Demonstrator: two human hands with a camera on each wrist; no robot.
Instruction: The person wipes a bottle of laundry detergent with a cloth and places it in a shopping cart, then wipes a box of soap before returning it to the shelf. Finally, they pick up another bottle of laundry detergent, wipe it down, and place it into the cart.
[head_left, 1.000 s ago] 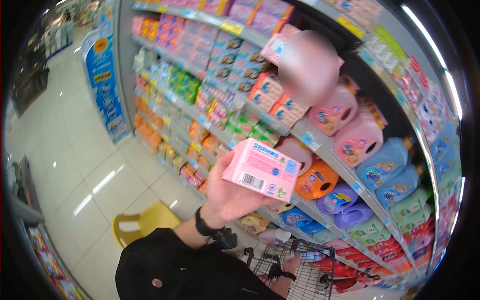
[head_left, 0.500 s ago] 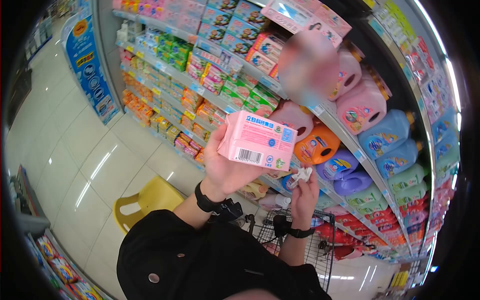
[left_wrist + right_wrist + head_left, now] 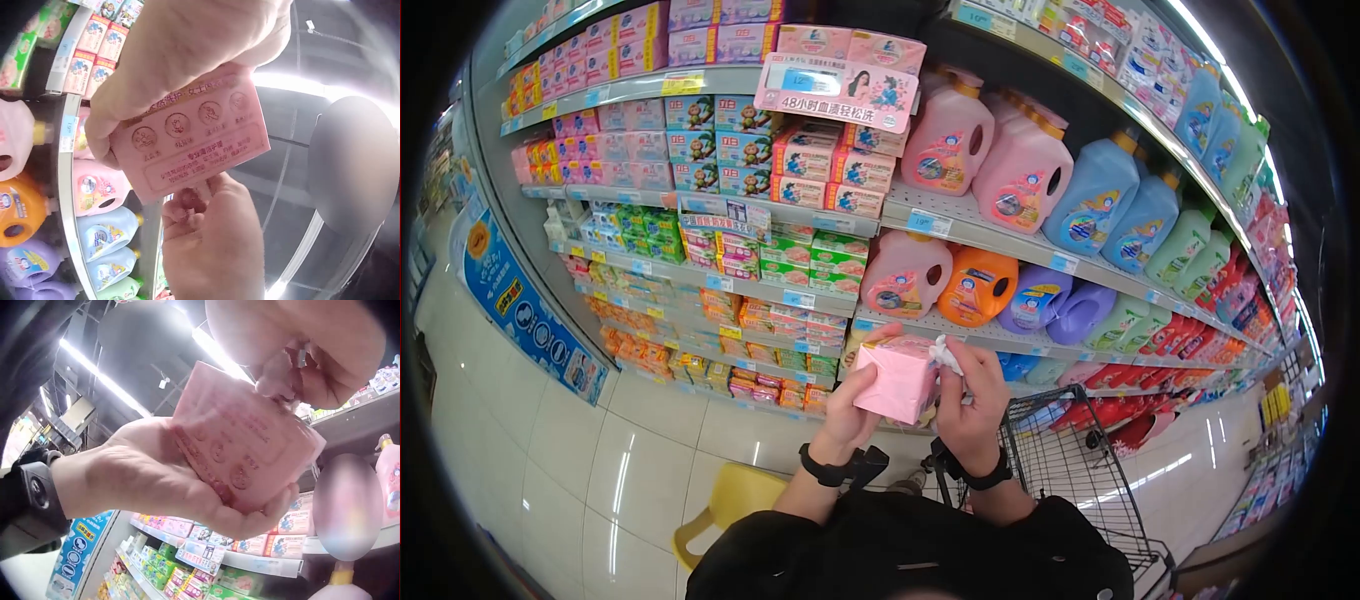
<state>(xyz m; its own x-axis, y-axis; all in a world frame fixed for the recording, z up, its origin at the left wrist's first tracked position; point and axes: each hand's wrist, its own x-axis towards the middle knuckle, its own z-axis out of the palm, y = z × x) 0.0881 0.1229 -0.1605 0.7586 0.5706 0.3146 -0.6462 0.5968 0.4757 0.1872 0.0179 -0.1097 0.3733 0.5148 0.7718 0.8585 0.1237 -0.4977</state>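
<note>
Pink pack (image 3: 897, 380) is in front of your chest, raised between your hands, below the shelf (image 3: 990, 227) with the bottles and near the shopping cart (image 3: 1090, 490). Your left hand (image 3: 847, 412) grips it from the side, with the thumb on the near side and the fingers curled round it. Your right hand (image 3: 974, 415) pinches a crumpled white piece (image 3: 943, 355), tissue as it seems, between thumb and fingers, just at the pack's edge. Whether this piece presses on the pack, I cannot tell. For holding well, I judge that the left hand should carry all the weight alone, firm but not squeezing, because the wrap looks thin and can get a dent. Keep the left thumb away from the printed side, so the letters and the round pictures stay free to read. Turn the pack slowly with the wrist, and keep the right fingers light, so the white piece does not catch on a corner. The cart is low beside you, so it is better to keep your elbows close. Compared with half a second before, the pack is turned: then the side with the barcode faces the head view, now a plain pink end faces it. The right hand, which is lower and apart then, is now up beside the pack. Your head view is also changed, and the shelves stand more straight before you.
</note>
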